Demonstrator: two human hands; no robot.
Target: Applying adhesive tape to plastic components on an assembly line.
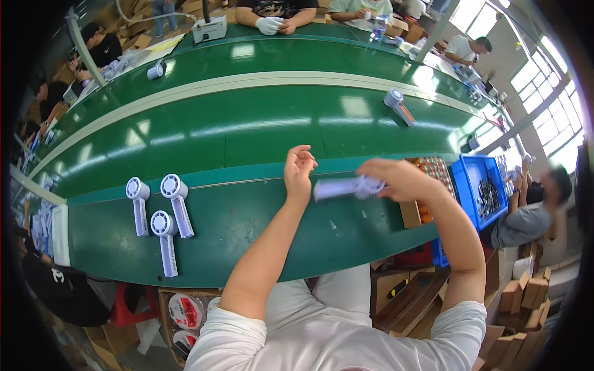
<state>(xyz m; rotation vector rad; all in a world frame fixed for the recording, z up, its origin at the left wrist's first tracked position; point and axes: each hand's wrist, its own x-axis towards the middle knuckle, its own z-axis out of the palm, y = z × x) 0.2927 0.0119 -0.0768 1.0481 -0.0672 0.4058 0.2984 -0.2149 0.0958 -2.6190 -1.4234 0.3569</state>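
Note:
My right hand [393, 176] grips the round head of a pale lilac handheld fan [337, 188], whose handle points left; hand and fan are smeared by motion. To the left of the handle, my left hand [300, 173] is raised over the bench with its fingers loosely bent and apart, holding nothing. Farther left on the green bench lie three more handheld fans: an upper left fan [138, 189], an upper right fan [174, 187] and a lower fan [163, 224]. Their handles point toward me.
Beside my right forearm stand a cardboard box [409, 214] of small cylindrical parts and a blue bin [465, 179] with dark parts. A fan with an orange strip [395, 99] lies on the green conveyor [266, 117]. Across it sits a co-worker with a white glove [269, 25].

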